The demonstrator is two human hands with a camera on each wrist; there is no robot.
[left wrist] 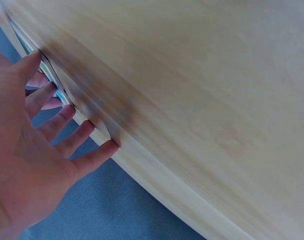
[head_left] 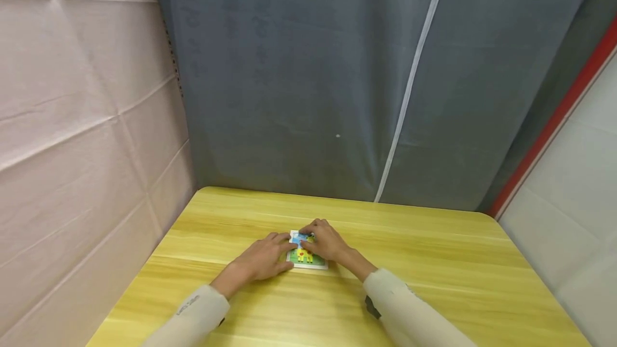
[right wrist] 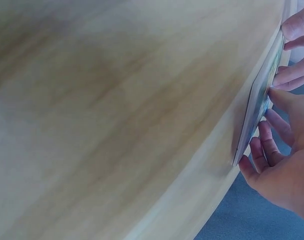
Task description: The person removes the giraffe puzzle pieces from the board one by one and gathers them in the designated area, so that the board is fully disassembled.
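Puzzle board (head_left: 308,256), colourful and white-edged, lies flat under flat-fingered left hand (head_left: 262,260) and right hand (head_left: 328,242)

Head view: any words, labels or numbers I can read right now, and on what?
Left sleeve: a short line of dark print near the cuff, too small and blurred to read.
Picture board under both hands: bright blue, yellow and green artwork, no legible words or numbers.
Table, grey curtain and wrist views: no text visible.
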